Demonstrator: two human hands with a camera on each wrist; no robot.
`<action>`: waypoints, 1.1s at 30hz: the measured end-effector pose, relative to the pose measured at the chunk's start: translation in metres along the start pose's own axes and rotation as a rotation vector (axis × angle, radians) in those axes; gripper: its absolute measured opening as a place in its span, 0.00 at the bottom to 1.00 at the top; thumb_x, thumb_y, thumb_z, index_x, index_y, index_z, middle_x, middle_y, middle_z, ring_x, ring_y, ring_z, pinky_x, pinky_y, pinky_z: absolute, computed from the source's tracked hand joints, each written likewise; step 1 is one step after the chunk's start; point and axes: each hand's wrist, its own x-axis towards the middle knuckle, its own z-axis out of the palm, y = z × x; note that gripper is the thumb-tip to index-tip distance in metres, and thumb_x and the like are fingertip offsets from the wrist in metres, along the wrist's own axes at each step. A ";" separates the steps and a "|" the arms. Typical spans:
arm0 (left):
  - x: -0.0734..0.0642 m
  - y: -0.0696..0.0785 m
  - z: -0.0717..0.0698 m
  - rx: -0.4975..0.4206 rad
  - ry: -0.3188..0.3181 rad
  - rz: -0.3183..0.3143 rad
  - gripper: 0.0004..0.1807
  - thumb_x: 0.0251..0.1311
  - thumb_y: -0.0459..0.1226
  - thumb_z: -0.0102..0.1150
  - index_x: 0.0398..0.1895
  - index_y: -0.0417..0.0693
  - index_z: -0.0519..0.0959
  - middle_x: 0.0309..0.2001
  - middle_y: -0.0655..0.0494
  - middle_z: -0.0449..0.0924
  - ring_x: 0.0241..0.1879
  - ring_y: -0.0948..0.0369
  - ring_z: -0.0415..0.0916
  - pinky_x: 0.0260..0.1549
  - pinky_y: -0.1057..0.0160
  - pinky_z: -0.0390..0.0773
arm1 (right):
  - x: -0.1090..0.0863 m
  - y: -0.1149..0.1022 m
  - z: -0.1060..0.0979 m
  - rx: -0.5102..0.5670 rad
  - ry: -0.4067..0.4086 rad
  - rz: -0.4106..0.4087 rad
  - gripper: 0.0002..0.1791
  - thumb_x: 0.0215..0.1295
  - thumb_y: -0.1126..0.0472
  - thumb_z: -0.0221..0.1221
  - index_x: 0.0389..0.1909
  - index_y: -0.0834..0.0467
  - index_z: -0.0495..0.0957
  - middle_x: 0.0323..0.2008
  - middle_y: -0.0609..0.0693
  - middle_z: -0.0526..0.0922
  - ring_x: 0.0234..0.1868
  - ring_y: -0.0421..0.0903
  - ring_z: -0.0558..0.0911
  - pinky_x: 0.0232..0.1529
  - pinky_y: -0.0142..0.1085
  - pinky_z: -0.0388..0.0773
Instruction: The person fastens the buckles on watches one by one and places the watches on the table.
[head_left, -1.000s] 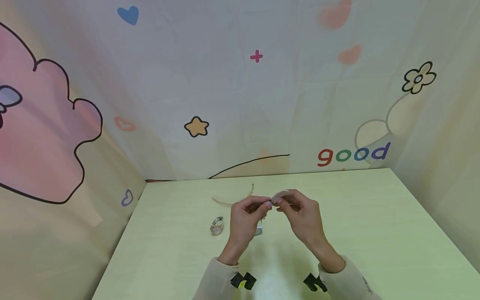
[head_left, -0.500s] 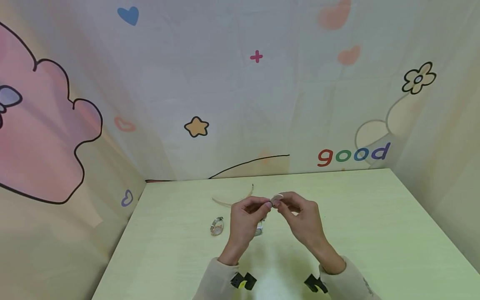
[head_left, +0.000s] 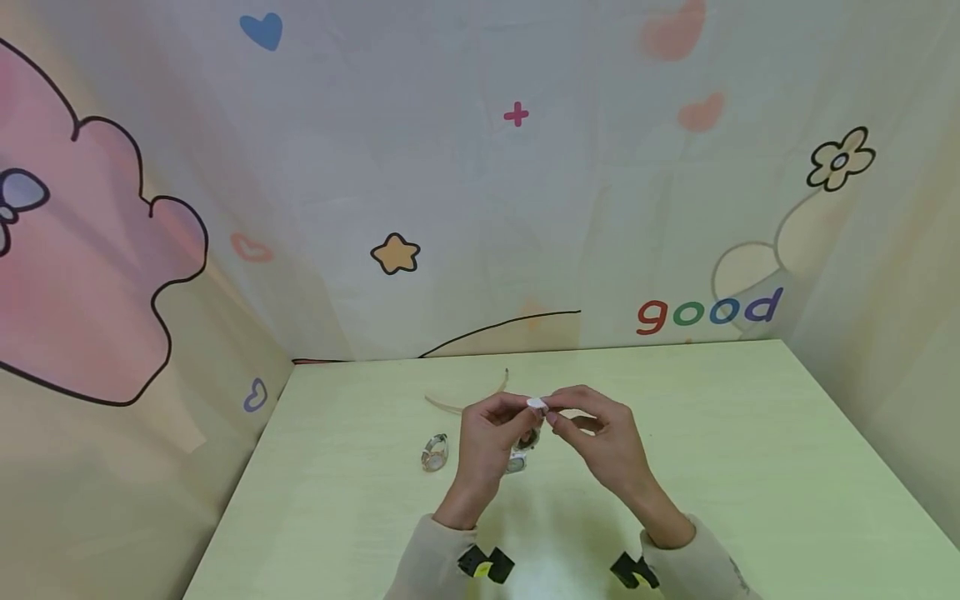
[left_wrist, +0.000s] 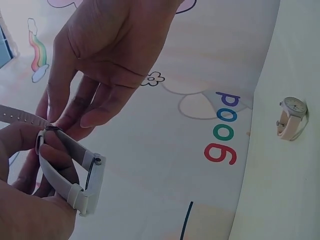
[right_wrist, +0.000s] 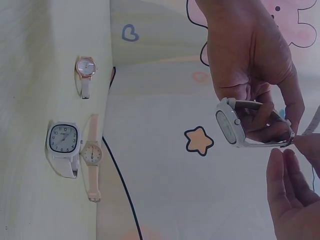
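Note:
Both hands meet around a white wristwatch (right_wrist: 228, 127), raised above the table with its strap in a loop. My left hand (head_left: 486, 440) grips it near the buckle (left_wrist: 51, 128), some fingers passing inside the loop. Close by, my right hand (head_left: 606, 435) pinches the strap at the buckle with thumb and fingertips. The holed strap end (left_wrist: 21, 116) sticks out past the fingers in the left wrist view. In the head view a pale strap piece (head_left: 536, 404) shows between the fingertips, and fingers hide most of the buckle.
On the table (head_left: 750, 467) lie a rose-gold watch (right_wrist: 86, 67), a white square watch (right_wrist: 64, 139) and a pale pink-strapped watch (right_wrist: 92, 154) laid flat. Another watch with a looped pink strap (left_wrist: 292, 111) shows in the left wrist view. A printed curtain (head_left: 480, 183) stands behind.
The pale strap that arched up by my right fingertips has come down between both hands. My right fingers have shifted slightly, and the watch's dark underside now shows below the left fingers.

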 end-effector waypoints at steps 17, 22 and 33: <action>-0.002 0.005 -0.011 0.028 -0.171 -0.019 0.18 0.60 0.35 0.67 0.52 0.37 0.81 0.49 0.52 0.84 0.49 0.63 0.82 0.48 0.65 0.82 | -0.002 0.004 0.003 0.023 0.029 -0.063 0.13 0.62 0.72 0.62 0.48 0.60 0.83 0.44 0.57 0.86 0.45 0.35 0.83 0.47 0.27 0.81; -0.002 0.003 -0.012 0.158 -0.149 0.036 0.16 0.60 0.38 0.67 0.51 0.43 0.83 0.48 0.42 0.84 0.44 0.65 0.83 0.47 0.66 0.83 | -0.002 0.004 0.002 0.029 0.031 -0.084 0.13 0.62 0.73 0.62 0.47 0.61 0.82 0.44 0.56 0.85 0.45 0.34 0.82 0.48 0.25 0.80; -0.003 0.001 -0.008 0.225 -0.121 0.070 0.13 0.63 0.40 0.64 0.47 0.42 0.83 0.46 0.44 0.84 0.43 0.65 0.82 0.46 0.68 0.82 | -0.002 0.002 0.004 -0.005 0.033 -0.097 0.14 0.63 0.72 0.61 0.49 0.61 0.81 0.46 0.55 0.84 0.47 0.34 0.81 0.49 0.24 0.80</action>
